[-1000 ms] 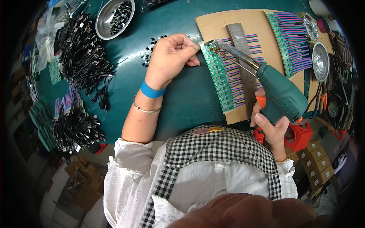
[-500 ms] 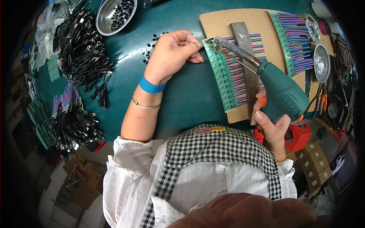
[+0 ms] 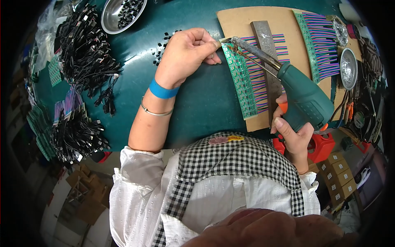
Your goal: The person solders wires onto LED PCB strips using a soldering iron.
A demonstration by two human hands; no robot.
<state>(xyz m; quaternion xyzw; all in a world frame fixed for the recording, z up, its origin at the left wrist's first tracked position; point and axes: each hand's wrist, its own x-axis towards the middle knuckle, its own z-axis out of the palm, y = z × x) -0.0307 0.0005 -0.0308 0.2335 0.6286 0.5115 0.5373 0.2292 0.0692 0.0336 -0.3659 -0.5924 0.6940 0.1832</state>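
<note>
A glossy dark-green worktop (image 3: 197, 111) fills the far part of the scene; beyond its near edge, at right, red plastic stools (image 3: 321, 149) and stacked cartons (image 3: 342, 177) stand on the floor. The cartons bear white labels, their print too small to read. On a tan board (image 3: 238, 18) at right lies a green circuit-board strip (image 3: 240, 84), its striped wires passing beneath a worn, flat metal bar (image 3: 269, 61). The right hand (image 3: 294, 138) grips a green plastic soldering gun (image 3: 306, 99), its metal tip at the strip's far end. There, the left hand (image 3: 187, 55) has thumb and forefinger pinched together; whether they hold anything cannot be told. Tangled black cables (image 3: 84, 53) heap at far left, beside a smooth, round steel bowl (image 3: 108, 24).
</note>
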